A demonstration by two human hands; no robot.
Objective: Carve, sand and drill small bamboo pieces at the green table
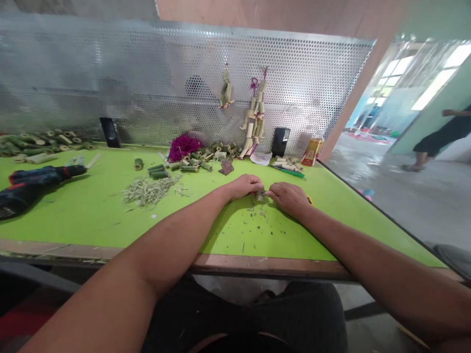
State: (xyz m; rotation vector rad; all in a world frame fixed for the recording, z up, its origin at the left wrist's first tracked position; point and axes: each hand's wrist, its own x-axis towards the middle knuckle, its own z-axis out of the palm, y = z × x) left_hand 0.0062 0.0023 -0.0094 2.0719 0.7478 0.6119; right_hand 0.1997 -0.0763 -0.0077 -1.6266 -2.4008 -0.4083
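Near the middle of the green table (176, 230), my left hand (245, 186) pinches a small pale bamboo piece (260, 195). My right hand (289, 197) is closed close against the piece's right side. It wraps round a tool, mostly hidden, whose thin dark blade shows at the fingertips; a yellow end (309, 199) sticks out beyond the palm. Dark and pale shavings (262, 213) lie scattered on the table just below both hands.
Left are a cordless drill (40, 181), cut bamboo (40, 142) and a shavings heap (149, 190). Behind lie magenta string (184, 147), bamboo pieces (193, 161), a phone (280, 141) and a bottle (312, 149). Bamboo figures (253, 120) hang on perforated metal. A person (441, 137) is at far right.
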